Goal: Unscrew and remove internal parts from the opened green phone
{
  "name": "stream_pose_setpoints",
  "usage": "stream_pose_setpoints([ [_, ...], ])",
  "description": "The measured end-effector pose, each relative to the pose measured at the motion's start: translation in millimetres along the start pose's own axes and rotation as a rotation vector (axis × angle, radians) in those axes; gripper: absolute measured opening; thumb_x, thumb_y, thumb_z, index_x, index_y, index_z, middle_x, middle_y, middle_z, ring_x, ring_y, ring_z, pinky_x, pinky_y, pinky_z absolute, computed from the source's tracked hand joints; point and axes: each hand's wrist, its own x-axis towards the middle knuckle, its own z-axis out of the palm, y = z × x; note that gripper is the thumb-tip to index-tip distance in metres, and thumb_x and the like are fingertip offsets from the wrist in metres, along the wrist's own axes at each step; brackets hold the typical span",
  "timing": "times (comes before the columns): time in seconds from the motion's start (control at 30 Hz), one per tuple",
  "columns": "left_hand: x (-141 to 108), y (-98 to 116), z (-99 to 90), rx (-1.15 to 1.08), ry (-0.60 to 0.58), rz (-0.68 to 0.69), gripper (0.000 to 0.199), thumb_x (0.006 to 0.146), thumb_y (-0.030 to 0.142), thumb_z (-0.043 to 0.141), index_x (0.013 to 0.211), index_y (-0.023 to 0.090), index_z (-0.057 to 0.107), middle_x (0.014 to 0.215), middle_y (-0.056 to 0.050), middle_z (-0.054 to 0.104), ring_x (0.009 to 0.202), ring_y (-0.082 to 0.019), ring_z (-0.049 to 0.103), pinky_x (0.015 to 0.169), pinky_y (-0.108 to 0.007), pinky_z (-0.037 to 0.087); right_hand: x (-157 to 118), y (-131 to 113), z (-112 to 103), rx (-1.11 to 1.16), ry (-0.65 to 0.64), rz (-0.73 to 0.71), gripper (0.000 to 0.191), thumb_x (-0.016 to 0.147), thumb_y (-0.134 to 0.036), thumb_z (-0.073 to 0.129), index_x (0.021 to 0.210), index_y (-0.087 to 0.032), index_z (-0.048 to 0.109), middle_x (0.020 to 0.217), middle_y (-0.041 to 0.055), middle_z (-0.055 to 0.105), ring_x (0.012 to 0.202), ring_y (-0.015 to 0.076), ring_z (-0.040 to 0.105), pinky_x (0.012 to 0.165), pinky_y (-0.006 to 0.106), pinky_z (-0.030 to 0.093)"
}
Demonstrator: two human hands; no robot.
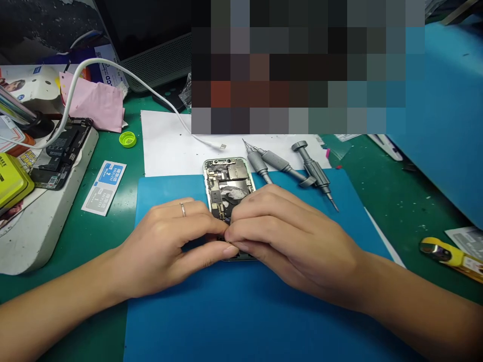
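Observation:
An opened smartphone [230,186] lies on a blue mat [211,311], its circuit board and inner parts exposed. My left hand [177,236] reaches over its lower left, thumb and index finger closed near the bottom end. Pressed up against those fingertips, my right hand [287,236] covers the lower right of the phone with its fingers closed together. Whatever the fingertips of both hands pinch, if anything, is hidden. Just beyond my right hand lie grey precision screwdrivers [312,168], one with its tip toward me.
A white cable [151,90] arches in from the left, ending on white paper [169,146]. At left are another opened phone part [62,151], a yellow tin [13,183], a printed packet [104,188] and a green cap [127,139]. A yellow cutter [449,254] lies right.

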Motion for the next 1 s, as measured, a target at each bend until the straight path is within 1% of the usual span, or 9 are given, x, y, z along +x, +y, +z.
stream_pose_setpoints([
  [0.13, -0.6, -0.6, 0.1, 0.000, -0.005, -0.024, 0.010, 0.099, 0.024, 0.068, 0.099, 0.015, 0.072, 0.088, -0.002, 0.076, 0.078, -0.012, 0.066, 0.073, -0.022, 0.049, -1.3, 0.1, 0.0, -0.009, -0.010, -0.015, 0.014, 0.102, -0.013, 0.052, 0.095, -0.017, 0.063, 0.086, 0.0029, 0.068, 0.080, 0.0131, 0.058, 0.077, 0.027, 0.052],
  [0.3, -1.5, -1.7, 4.3, 0.076, 0.041, 0.027, 0.008, 0.099, 0.021, 0.066, 0.093, 0.016, 0.069, 0.083, 0.000, 0.074, 0.074, -0.011, 0.065, 0.072, -0.023, 0.049, -3.5, -3.3, -5.1, 0.023, -0.017, 0.003, 0.017, 0.099, -0.007, 0.050, 0.104, -0.018, 0.062, 0.093, 0.0030, 0.071, 0.085, 0.0128, 0.063, 0.082, 0.027, 0.054],
  [0.43, -2.9, -1.5, 5.8, 0.193, 0.040, 0.050, 0.011, 0.101, 0.022, 0.064, 0.093, 0.016, 0.068, 0.079, -0.001, 0.071, 0.072, -0.012, 0.063, 0.071, -0.026, 0.048, -3.6, -4.8, -5.9, -0.015, -0.038, 0.012, 0.006, 0.098, -0.015, 0.059, 0.096, -0.017, 0.064, 0.089, 0.0033, 0.071, 0.082, 0.0133, 0.061, 0.078, 0.028, 0.054],
  [0.5, -3.3, -1.2, 5.6, 0.227, 0.026, 0.048, 0.012, 0.101, 0.024, 0.064, 0.093, 0.017, 0.068, 0.079, -0.001, 0.071, 0.071, -0.012, 0.063, 0.070, -0.027, 0.047, -3.9, -3.8, -5.1, -0.027, -0.059, 0.020, 0.008, 0.098, -0.015, 0.060, 0.093, -0.017, 0.065, 0.086, 0.0028, 0.071, 0.080, 0.0129, 0.060, 0.075, 0.027, 0.054],
  [0.6, -3.8, -1.2, 5.2, 0.244, 0.020, 0.048, 0.011, 0.101, 0.024, 0.064, 0.094, 0.017, 0.068, 0.080, 0.000, 0.072, 0.071, -0.011, 0.063, 0.069, -0.026, 0.047, -4.5, -1.0, -4.9, -0.046, -0.066, 0.018, 0.011, 0.099, -0.014, 0.059, 0.092, -0.017, 0.066, 0.084, 0.0030, 0.071, 0.078, 0.0133, 0.059, 0.073, 0.027, 0.053],
  [0.77, -4.5, -2.3, 5.7, 0.249, 0.019, 0.051, 0.013, 0.102, 0.025, 0.063, 0.095, 0.016, 0.069, 0.079, -0.001, 0.072, 0.071, -0.011, 0.064, 0.069, -0.027, 0.047, -4.0, 0.9, -6.5, -0.040, -0.074, 0.009, 0.009, 0.100, -0.015, 0.058, 0.100, -0.015, 0.067, 0.088, 0.0045, 0.072, 0.081, 0.0142, 0.061, 0.076, 0.028, 0.054],
  [0.9, -4.2, -2.4, 5.6, 0.240, 0.009, 0.056, 0.015, 0.102, 0.027, 0.064, 0.093, 0.016, 0.069, 0.081, -0.001, 0.073, 0.071, -0.012, 0.064, 0.068, -0.027, 0.045, -5.2, 1.2, -5.7, -0.026, -0.091, 0.004, 0.014, 0.102, -0.017, 0.056, 0.096, -0.015, 0.069, 0.087, 0.0043, 0.072, 0.081, 0.0141, 0.061, 0.075, 0.027, 0.054],
  [1.0, -4.2, -1.9, 4.4, 0.232, 0.002, 0.051, 0.015, 0.102, 0.026, 0.064, 0.093, 0.016, 0.069, 0.081, -0.001, 0.073, 0.072, -0.012, 0.065, 0.069, -0.027, 0.045, -5.7, 1.9, -5.6, -0.012, -0.093, 0.010, 0.013, 0.101, -0.016, 0.057, 0.096, -0.016, 0.068, 0.086, 0.0041, 0.072, 0.080, 0.0139, 0.062, 0.075, 0.028, 0.054],
])
